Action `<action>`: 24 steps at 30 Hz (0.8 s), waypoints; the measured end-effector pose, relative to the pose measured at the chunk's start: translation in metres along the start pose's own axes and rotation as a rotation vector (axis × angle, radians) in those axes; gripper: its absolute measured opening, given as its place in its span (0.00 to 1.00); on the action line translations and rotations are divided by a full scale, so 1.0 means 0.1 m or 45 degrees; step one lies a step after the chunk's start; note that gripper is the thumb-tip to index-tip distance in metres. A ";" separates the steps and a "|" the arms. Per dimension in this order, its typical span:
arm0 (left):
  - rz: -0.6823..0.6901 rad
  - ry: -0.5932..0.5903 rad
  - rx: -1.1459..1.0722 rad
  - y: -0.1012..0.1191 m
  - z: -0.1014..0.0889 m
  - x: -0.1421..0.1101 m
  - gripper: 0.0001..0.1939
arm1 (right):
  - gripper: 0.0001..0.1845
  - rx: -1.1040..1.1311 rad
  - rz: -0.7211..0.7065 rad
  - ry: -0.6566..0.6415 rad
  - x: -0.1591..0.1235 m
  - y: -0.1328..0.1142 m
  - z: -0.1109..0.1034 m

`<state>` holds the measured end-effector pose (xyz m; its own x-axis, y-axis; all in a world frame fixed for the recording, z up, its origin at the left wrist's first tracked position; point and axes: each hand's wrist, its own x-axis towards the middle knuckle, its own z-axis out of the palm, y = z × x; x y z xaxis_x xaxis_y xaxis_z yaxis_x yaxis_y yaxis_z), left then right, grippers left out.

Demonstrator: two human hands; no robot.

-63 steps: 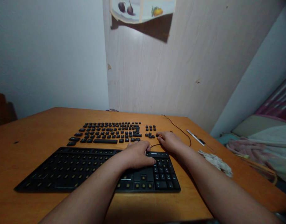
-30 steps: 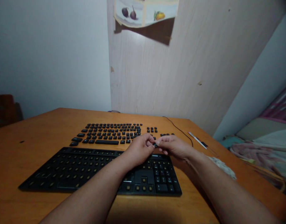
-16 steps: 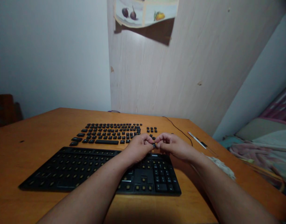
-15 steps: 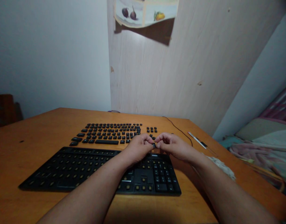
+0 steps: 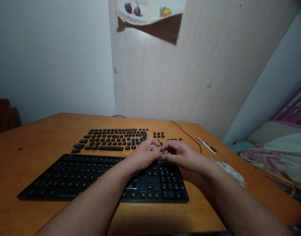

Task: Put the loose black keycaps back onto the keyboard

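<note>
A small keycap (image 5: 161, 153) is pinched between my two hands above the top right of a black keyboard (image 5: 150, 180). My left hand (image 5: 147, 152) has its fingers curled and its thumb tip against the keycap's left side. From the right, my right hand (image 5: 177, 152) grips it with thumb and fingertips. Most of the keycap is hidden by the fingers. The keyboard's main area shows bare key posts, while keycaps sit on much of its number pad (image 5: 170, 183). My left forearm covers part of the keyboard.
Rows of loose black keycaps (image 5: 111, 139) lie behind the keyboard, with a spacebar (image 5: 111, 148) in front. Rightward are a thin cable (image 5: 187, 132), a white stick-like tool (image 5: 205, 145) and a crumpled pale cloth (image 5: 230, 172). A wall stands behind the table.
The fingers have shifted slightly around the keycap, which now shows a lighter glint instead of its dark face. The whole view has moved a little; the keyboard stays in place.
</note>
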<state>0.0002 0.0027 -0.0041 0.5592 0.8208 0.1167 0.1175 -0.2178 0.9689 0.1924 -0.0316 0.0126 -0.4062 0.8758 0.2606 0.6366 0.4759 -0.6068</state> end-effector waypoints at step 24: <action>0.005 -0.169 0.335 0.06 0.08 -0.08 0.10 | 0.03 -0.091 0.164 -0.550 -0.19 -0.02 -0.29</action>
<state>0.0029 -0.0090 -0.0005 0.6603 0.7473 0.0742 0.3143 -0.3647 0.8765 0.2179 -0.0470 0.0302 -0.5475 0.8214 -0.1600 0.7372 0.3830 -0.5566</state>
